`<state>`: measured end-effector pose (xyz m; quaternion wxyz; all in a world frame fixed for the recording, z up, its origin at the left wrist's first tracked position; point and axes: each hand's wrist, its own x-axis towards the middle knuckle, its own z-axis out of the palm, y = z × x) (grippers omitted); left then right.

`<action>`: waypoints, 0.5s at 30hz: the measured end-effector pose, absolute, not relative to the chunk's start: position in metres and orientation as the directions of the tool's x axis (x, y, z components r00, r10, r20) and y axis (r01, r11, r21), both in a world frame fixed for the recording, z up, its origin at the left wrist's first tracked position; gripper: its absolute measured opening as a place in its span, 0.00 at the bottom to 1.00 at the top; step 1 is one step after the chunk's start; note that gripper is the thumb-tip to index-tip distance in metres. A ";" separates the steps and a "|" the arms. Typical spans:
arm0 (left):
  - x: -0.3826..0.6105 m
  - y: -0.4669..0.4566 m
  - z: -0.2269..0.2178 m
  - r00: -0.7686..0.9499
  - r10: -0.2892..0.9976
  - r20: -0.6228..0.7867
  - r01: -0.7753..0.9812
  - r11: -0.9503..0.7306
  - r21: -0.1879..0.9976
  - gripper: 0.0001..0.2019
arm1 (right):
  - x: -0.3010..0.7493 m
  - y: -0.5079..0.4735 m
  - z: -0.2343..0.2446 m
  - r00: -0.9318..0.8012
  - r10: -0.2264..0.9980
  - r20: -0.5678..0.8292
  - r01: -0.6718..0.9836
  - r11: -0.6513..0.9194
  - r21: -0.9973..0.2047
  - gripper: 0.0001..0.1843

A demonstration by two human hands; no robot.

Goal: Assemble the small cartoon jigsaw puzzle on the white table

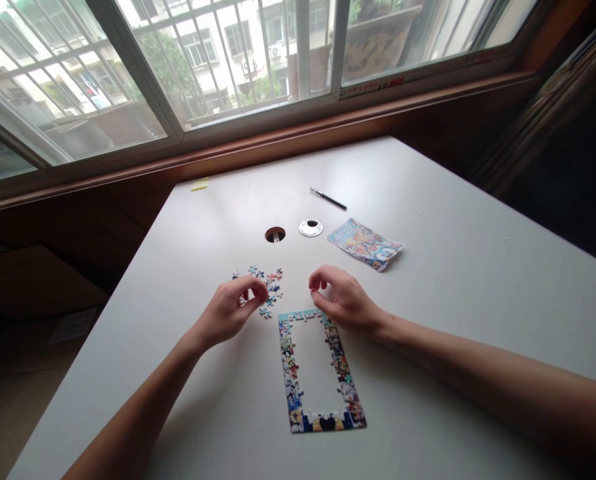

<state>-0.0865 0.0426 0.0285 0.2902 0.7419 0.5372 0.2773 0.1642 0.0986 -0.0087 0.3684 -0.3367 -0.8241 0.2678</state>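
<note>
Puzzle frame [289, 363] just beside right grip [343, 301], pinched | left grip [228, 311] pinched over loose pieces [274, 277]

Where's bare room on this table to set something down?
Bare: the wide right side of the table, beyond the printed packet and puzzle frame; also the near left, below the left hand. Crowded: around the loose pieces, the right hand and the frame's top edge.

Behind left hand [231, 310], loose pieces [274, 277] half-hidden.
</note>
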 end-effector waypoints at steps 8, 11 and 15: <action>-0.047 0.017 -0.005 0.104 0.932 0.347 0.228 -0.362 0.904 0.08 | 0.165 0.085 -0.005 -0.699 0.480 0.530 0.145 0.821 -0.553 0.08; -0.047 0.016 -0.011 0.104 0.940 0.326 0.222 -0.342 0.913 0.07 | 0.163 0.082 -0.006 -0.710 0.464 0.530 0.172 0.844 -0.509 0.07; -0.048 0.016 -0.009 0.124 0.947 0.298 0.259 -0.320 0.911 0.06 | 0.163 0.081 -0.008 -0.685 0.496 0.535 0.224 0.841 -0.493 0.05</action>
